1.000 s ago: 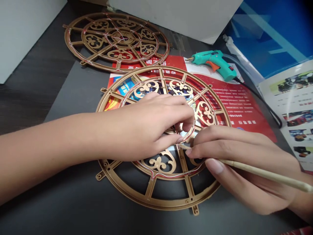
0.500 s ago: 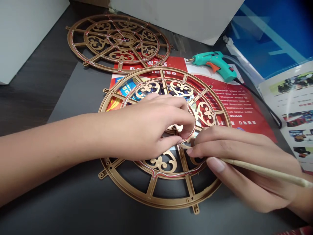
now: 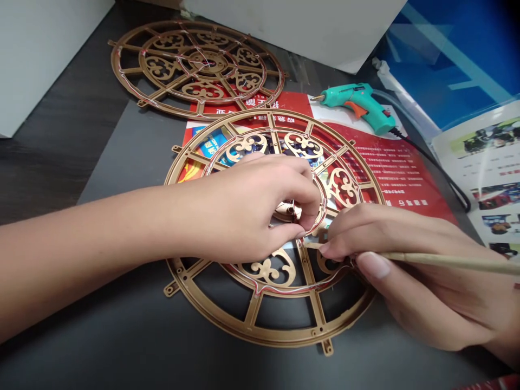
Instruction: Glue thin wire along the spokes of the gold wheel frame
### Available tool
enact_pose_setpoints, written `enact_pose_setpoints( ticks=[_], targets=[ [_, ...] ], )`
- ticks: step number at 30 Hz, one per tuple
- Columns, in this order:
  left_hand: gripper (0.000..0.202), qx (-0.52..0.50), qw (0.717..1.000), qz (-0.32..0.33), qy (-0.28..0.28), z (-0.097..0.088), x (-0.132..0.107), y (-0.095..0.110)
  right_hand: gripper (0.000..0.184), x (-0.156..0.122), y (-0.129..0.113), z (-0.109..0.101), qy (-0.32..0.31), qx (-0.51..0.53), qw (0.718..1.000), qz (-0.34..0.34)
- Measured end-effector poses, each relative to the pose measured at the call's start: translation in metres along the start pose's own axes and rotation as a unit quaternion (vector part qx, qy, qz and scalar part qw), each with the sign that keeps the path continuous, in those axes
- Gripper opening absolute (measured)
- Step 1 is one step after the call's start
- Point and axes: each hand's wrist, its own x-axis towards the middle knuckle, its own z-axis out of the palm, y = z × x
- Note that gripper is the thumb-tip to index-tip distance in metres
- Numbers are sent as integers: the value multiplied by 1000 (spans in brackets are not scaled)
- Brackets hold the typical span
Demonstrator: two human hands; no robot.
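The gold lattice wheel (image 3: 268,330), a moulded frame of rings, spokes and scrollwork, lies flat in the middle of the view, its upper half on a red printed leaflet (image 3: 406,179) and its lower half on the dark work surface. A fine red-and-white wire (image 3: 280,291) runs along its inner ring. The left hand (image 3: 247,208) reaches in over the hub with its fingers curled and bunched, thumb and fingertips pinched together at the centre; the hand itself hides most of what it grips, but it seems to be a loop of the wire. The right hand (image 3: 410,271) pinches a thin wooden skewer (image 3: 447,261) between thumb and fingers, its tip just beside the left hand's fingertips. With the two hands working this close, a slip of the skewer could snag the wire or pull it out of line. Pressure on one side could also slide the wheel on the smooth leaflet, since nothing seems to pin it down. Beyond the leaflet, a teal hot glue gun (image 3: 357,102) rests near the wheel's upper edge, its black cord (image 3: 439,173) trailing off to the right, where a snagged sleeve could drag it. A second gold wheel (image 3: 117,70), strung with similar wire, lies farther up the surface.
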Motion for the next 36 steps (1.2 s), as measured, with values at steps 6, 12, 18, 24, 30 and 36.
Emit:
enact_pose_setpoints(
  ticks=[6,12,18,24,30,36],
  targets=[
    [8,-3,1000,-7,-1,0,1,0,15,-1,1,-2,-11,-38,999,-12],
    [10,4,1000,15,7,1,-1,-1,16,2,-6,0,-40,-60,997,-9],
    [10,7,1000,9,10,2,-2,2,20,1,-10,3,-47,-76,996,-4],
    [11,7,1000,7,2,0,-1,3,17,-1,1,6,-4,-44,999,-11],
    [10,10,1000,13,-1,1,-1,1,23,-6,1,9,77,18,996,32],
    [10,12,1000,10,5,1,-2,2,18,-7,-3,5,2,-43,998,40]
  ],
)
